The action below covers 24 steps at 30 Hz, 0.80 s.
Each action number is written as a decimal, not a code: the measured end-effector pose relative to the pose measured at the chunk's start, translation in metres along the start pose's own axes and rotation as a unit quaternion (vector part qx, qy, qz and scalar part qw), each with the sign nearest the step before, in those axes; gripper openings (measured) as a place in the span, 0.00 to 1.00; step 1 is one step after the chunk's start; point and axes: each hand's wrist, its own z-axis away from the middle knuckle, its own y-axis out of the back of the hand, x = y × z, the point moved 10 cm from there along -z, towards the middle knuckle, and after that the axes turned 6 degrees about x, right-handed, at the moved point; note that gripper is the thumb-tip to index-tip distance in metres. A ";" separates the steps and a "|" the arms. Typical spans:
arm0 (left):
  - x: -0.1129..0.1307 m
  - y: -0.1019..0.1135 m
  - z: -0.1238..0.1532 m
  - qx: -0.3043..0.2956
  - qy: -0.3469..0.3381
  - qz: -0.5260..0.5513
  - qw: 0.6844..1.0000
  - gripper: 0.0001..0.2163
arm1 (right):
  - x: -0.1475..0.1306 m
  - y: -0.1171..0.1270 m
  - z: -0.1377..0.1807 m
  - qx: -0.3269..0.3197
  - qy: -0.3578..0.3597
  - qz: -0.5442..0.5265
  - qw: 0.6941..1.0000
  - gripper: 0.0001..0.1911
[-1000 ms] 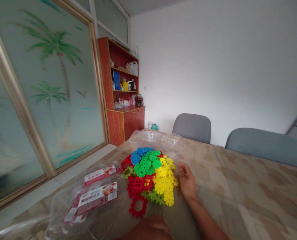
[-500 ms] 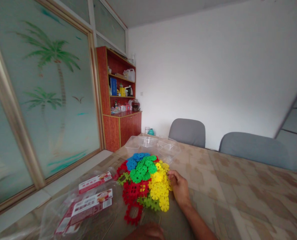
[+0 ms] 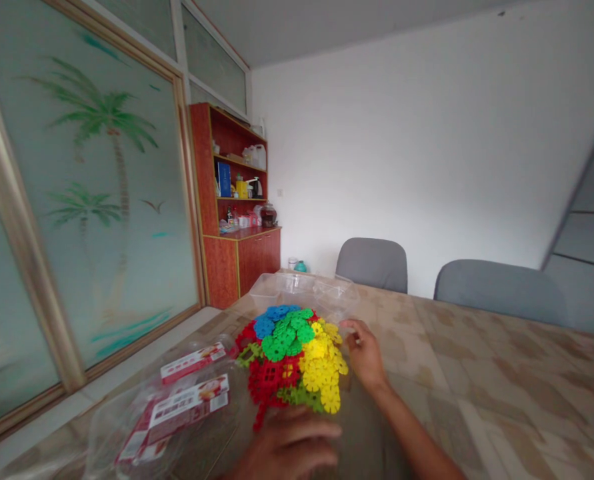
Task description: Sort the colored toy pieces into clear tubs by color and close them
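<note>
The right fingers (image 3: 357,326), half curled, look empty beside one heap of red, yellow, green and blue notched plastic pieces (image 3: 283,339) near the tabletop's (image 3: 477,373) left edge; the left fingers (image 3: 309,430) spread loosely, hold unclear.

With twelve straight ahead, frosted palm-painted panels (image 3: 97,220) stand at ten o'clock, a reddish wooden cabinet (image 3: 221,263) at eleven, and gray chairs (image 3: 371,265) at one and two, between the patterned desk (image 3: 517,373) and a softly lit white wall (image 3: 407,153).
</note>
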 end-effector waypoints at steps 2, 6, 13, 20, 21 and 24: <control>-0.016 0.021 -0.014 -0.005 0.074 -0.048 0.996 0.14 | 0.002 -0.007 -0.005 -0.013 0.005 0.013 1.000 0.12; -0.070 0.065 -0.054 -0.002 0.155 -0.120 0.981 0.14 | 0.004 -0.027 -0.022 -0.051 0.012 0.041 0.998 0.09; -0.211 0.101 -0.105 -0.035 0.220 -0.292 0.930 0.22 | 0.012 -0.060 -0.064 -0.078 0.003 0.086 0.993 0.15; -0.272 0.084 -0.111 -0.100 0.254 -0.322 0.906 0.21 | 0.022 -0.096 -0.087 -0.121 0.016 0.115 0.986 0.15; -0.275 0.081 -0.111 -0.109 0.256 -0.325 0.904 0.19 | 0.023 -0.102 -0.088 -0.131 0.019 0.116 0.984 0.15; -0.284 0.076 -0.109 -0.130 0.265 -0.335 0.895 0.14 | 0.023 -0.114 -0.086 -0.155 0.036 0.113 0.981 0.15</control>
